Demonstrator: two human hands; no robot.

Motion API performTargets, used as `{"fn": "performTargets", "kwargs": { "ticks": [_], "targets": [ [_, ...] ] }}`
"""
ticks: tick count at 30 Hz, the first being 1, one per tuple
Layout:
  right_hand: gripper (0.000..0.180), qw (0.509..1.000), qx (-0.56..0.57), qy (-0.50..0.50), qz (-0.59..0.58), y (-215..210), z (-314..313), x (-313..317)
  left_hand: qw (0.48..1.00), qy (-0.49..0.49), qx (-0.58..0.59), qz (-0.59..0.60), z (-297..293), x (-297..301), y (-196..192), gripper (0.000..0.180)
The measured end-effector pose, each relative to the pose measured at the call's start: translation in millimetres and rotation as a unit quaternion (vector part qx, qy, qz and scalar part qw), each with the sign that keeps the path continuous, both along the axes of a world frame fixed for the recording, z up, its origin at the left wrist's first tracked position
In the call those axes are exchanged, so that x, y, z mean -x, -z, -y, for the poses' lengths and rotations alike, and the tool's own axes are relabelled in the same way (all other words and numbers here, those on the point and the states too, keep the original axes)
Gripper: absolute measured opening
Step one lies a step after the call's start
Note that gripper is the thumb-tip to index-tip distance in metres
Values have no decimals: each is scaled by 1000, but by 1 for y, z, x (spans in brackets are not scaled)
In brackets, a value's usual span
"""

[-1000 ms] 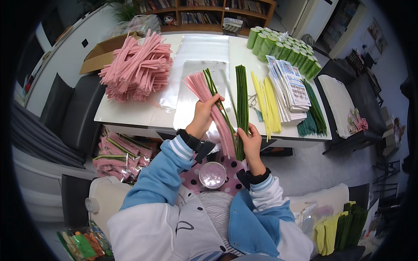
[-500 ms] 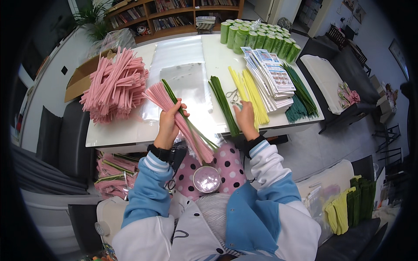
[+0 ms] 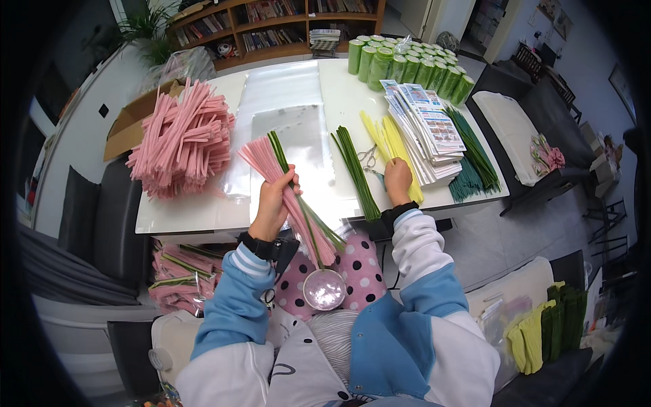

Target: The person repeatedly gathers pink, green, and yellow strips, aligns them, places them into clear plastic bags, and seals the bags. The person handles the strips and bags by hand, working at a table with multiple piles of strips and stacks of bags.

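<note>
My left hand [image 3: 272, 203] is closed around a bundle of pink chenille stems [image 3: 308, 230], with a few green chenille stems [image 3: 279, 150] crossing among them. The bundle slants over my lap, its lower end above a round clear-topped container [image 3: 324, 289]. On the table's right side, my right hand [image 3: 399, 179] is closed at the yellow chenille stems [image 3: 381, 139], fingertips pinching at the pile. A small teal piece shows beside that hand; its kind is unclear. Left of it lie metal scissors [image 3: 368, 159] and a row of green chenille stems [image 3: 355, 173].
A big heap of pink stems [image 3: 180, 146] fills the table's left. Clear plastic sheets [image 3: 285, 102] lie mid-table. At right are stacked printed cards [image 3: 427, 136], dark green stems [image 3: 475, 156] and green rolls [image 3: 407, 68]. Bagged pink stems [image 3: 180, 275] sit below the table at left.
My right hand has closed its fingers at the yellow stems, where before they were looser and just left of them. My left hand still holds the bundle. The whole view has shifted slightly.
</note>
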State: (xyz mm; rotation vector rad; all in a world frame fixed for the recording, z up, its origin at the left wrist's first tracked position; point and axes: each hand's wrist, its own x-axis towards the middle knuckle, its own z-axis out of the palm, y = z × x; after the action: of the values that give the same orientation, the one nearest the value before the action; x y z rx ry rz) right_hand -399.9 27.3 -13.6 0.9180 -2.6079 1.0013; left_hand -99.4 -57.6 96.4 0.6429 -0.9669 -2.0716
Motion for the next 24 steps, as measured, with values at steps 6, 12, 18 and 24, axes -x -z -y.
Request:
{"fn": "performTargets", "kwargs": {
  "ticks": [6, 12, 18, 24],
  "targets": [
    [21, 964, 219, -14, 148, -26, -17, 0, 1000, 3, 0, 3, -5, 8, -1, 16],
    [14, 912, 364, -131, 139, -69, -74, -92, 1000, 9, -2, -8, -18, 14, -23, 15],
    [8, 919, 345, -183, 58, -82, -115, -189, 990, -8, 85, -110, -55, 15, -55, 23],
    [20, 905, 281, -312, 64, -96, -125, -205, 991, 22, 129, -17, -67, -6, -75, 20]
  ]
}}
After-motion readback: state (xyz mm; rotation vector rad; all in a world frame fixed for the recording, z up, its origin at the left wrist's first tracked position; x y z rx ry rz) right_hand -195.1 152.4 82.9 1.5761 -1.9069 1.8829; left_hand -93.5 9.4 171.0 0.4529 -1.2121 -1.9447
